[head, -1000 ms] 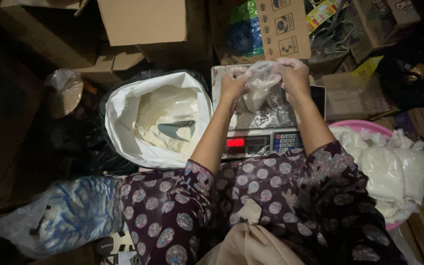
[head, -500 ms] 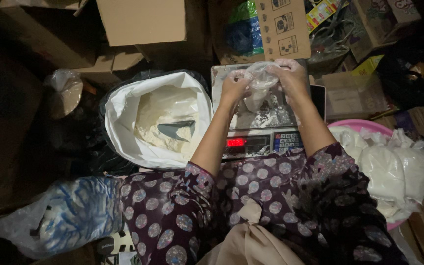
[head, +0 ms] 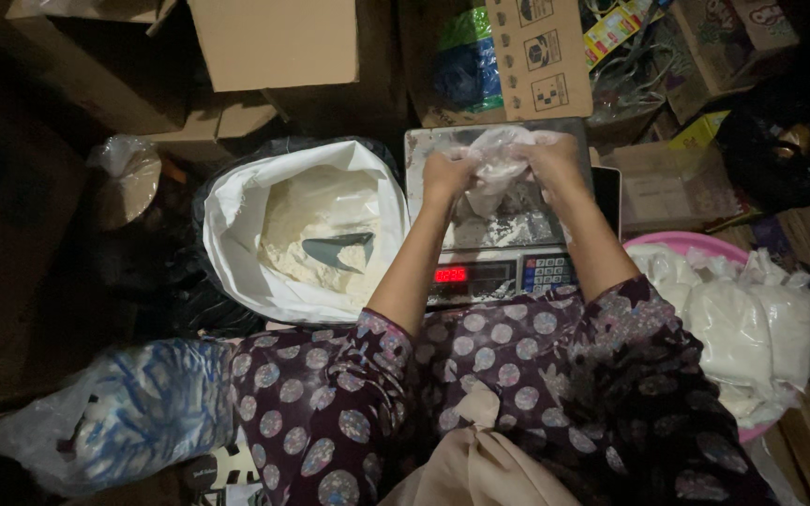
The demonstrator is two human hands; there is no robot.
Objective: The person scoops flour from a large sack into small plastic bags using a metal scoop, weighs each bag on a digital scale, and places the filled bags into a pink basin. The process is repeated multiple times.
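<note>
Both hands meet over a digital scale (head: 487, 274) with a steel pan. My left hand (head: 445, 175) and my right hand (head: 547, 161) grip the top of a small clear plastic bag of white flour (head: 501, 167) that rests on the pan. The scale's red display glows just below my left forearm. To the left stands a large open white sack of flour (head: 236, 215) with a dark scoop (head: 337, 249) lying on the powder.
A pink basin (head: 684, 245) at the right holds several filled, tied plastic bags. Cardboard boxes (head: 274, 42) crowd the back. A blue-patterned plastic bag (head: 133, 412) lies at the lower left, and a wrapped round object (head: 128, 178) sits left of the sack.
My hands have stayed on the bag's top over the scale, shifting only slightly. Nothing else has moved.
</note>
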